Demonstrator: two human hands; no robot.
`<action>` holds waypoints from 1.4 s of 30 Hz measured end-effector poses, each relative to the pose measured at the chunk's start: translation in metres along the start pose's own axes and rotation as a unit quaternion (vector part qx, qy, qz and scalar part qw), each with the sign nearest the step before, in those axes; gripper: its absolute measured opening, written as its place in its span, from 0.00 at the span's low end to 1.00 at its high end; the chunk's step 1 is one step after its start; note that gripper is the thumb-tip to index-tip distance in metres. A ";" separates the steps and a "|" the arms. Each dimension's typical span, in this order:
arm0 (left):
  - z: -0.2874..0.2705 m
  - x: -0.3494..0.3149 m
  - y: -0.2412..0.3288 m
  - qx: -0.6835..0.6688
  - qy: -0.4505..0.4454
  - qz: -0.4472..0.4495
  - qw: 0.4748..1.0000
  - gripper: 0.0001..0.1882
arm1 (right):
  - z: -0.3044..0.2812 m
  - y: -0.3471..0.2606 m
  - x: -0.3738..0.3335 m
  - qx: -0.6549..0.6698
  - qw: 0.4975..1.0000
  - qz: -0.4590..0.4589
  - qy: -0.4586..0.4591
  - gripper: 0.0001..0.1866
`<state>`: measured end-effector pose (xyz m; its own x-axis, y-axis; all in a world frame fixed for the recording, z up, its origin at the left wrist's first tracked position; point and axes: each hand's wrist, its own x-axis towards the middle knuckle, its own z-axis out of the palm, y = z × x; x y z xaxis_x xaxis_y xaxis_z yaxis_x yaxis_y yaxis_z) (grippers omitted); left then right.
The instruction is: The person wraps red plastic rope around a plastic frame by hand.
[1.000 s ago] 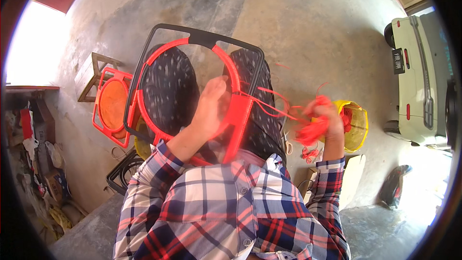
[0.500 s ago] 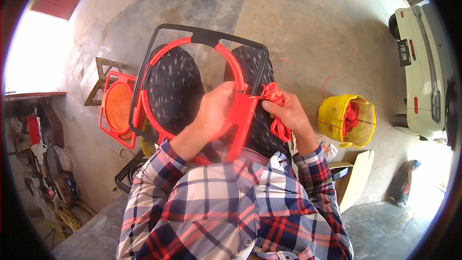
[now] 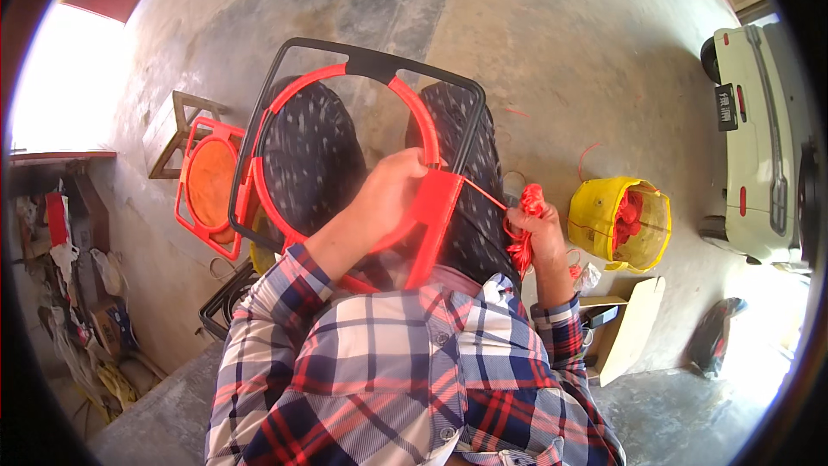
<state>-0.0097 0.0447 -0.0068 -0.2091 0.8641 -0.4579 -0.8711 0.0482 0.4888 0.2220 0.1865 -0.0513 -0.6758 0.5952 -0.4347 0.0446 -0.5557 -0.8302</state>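
Across my lap lies a chair-like frame [image 3: 369, 64] of black tube with a round inner ring, much of it wrapped in red cord. My left hand [image 3: 385, 198] is closed around the ring's right side, beside a broad red-wrapped section [image 3: 442, 200]. Out to the right, my right hand [image 3: 545, 235] grips a looped bundle of red cord [image 3: 523, 250]. One taut strand runs from that bundle to the upper corner of the wrapped section. Fingers of my left hand are partly hidden behind the frame.
A yellow bucket [image 3: 592, 211] with red cord inside stands on the right, near an open cardboard box [image 3: 634, 332]. On the left are a wooden stool [image 3: 164, 142] and a red frame with an orange round centre [image 3: 212, 185]. A pale vehicle [image 3: 755, 147] is parked far right.
My right hand has moved right and slightly down, away from the frame, with the cord bundle. The strand between them is now longer and straight. My left hand stays on the ring.
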 end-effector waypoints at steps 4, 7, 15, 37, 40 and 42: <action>0.002 0.002 -0.003 -0.032 0.004 -0.015 0.999 0.14 | 0.002 0.006 0.014 -0.016 0.999 0.027 0.034 0.07; 0.010 -0.001 0.004 -0.036 0.004 -0.014 0.999 0.14 | 0.005 -0.017 0.031 -0.169 0.982 -0.023 0.076 0.07; 0.031 -0.009 -0.009 0.054 0.100 0.180 0.977 0.20 | 0.081 -0.076 0.048 -0.491 0.808 -0.318 -0.065 0.25; -0.006 -0.001 -0.009 -0.015 0.047 -0.012 0.999 0.16 | 0.046 -0.029 0.041 -0.260 0.911 -0.315 -0.061 0.14; -0.003 0.001 -0.006 -0.053 0.017 0.001 0.998 0.17 | 0.020 -0.044 0.030 0.081 0.963 -0.243 -0.081 0.14; 0.007 -0.001 -0.005 -0.038 0.030 0.013 0.999 0.16 | 0.007 -0.066 0.009 0.243 0.938 -0.204 -0.142 0.15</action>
<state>-0.0017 0.0470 -0.0035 -0.2563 0.8334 -0.4897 -0.8959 -0.0147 0.4439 0.2078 0.2242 0.0020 -0.7350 0.6761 0.0519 -0.5545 -0.5552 -0.6199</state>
